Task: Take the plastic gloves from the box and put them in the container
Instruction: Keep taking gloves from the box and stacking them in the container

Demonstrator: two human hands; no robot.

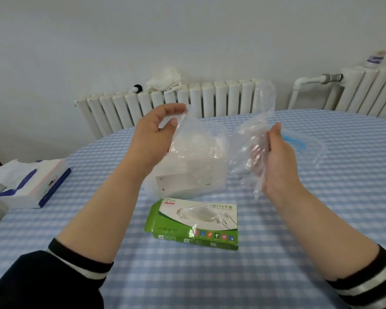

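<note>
Above the green TPE glove box (193, 224) we pinch one clear plastic glove (256, 121) with our left hand (152, 139), our right hand (276, 161) gripping its bunched end; clingy film could miss the clear container (187, 166) behind

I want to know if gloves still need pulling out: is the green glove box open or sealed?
Open: a clear glove pokes out of the opening on top of the green glove box.

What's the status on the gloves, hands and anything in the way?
Left hand pinches one clear glove above the container. Right hand grips another glove. Green glove box lies near, nothing blocking.
</note>
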